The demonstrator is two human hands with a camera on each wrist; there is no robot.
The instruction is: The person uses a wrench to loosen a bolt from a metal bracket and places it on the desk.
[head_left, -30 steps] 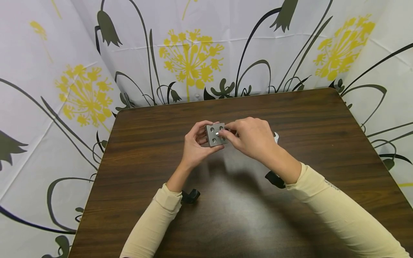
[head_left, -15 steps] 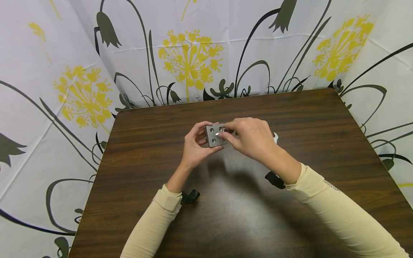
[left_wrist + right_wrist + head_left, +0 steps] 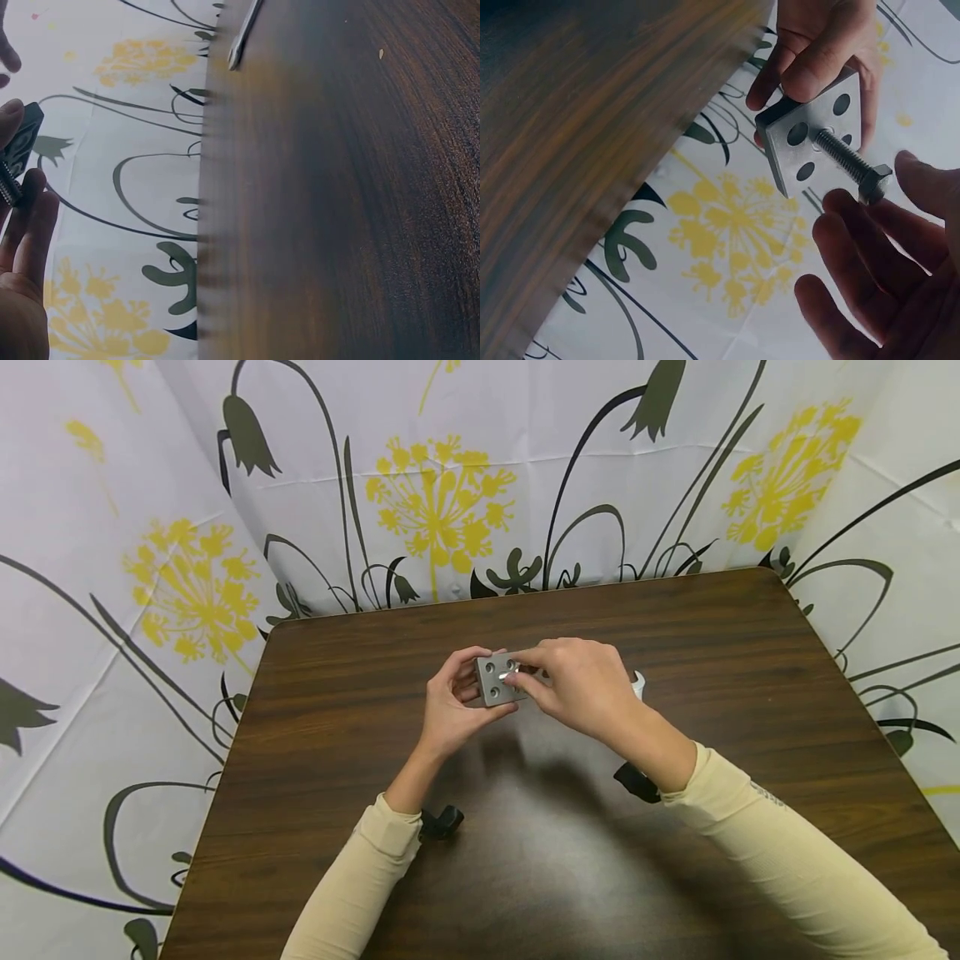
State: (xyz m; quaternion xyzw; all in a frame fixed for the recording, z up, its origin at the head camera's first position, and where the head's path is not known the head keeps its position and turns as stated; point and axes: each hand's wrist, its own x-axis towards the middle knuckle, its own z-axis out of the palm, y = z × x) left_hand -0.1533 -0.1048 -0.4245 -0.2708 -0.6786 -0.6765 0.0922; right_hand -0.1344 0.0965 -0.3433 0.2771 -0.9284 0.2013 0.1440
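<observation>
A grey metal block [image 3: 493, 682] with several round holes is gripped at its edges by my left hand [image 3: 452, 706], thumb below and fingers above. In the right wrist view, a threaded hex-head bolt [image 3: 847, 159] stands out from the middle of the block [image 3: 786, 142]. My right hand [image 3: 585, 685] has its thumb and index finger at the bolt [image 3: 507, 676]; in the right wrist view, the fingers of my right hand [image 3: 877, 270] surround the bolt head. The left wrist view shows the block [image 3: 26, 139] at its left edge, partly cut off.
A silver wrench [image 3: 638, 685] lies on the brown wooden table [image 3: 337, 693], partly behind my right hand. Black devices [image 3: 442, 823] are on both wrists. A white curtain [image 3: 465, 410] with yellow and grey plant shapes hangs behind the table.
The right thumb and fingers have shifted slightly around the bolt. The block stays in the left hand, and the whole head view has tilted a little.
</observation>
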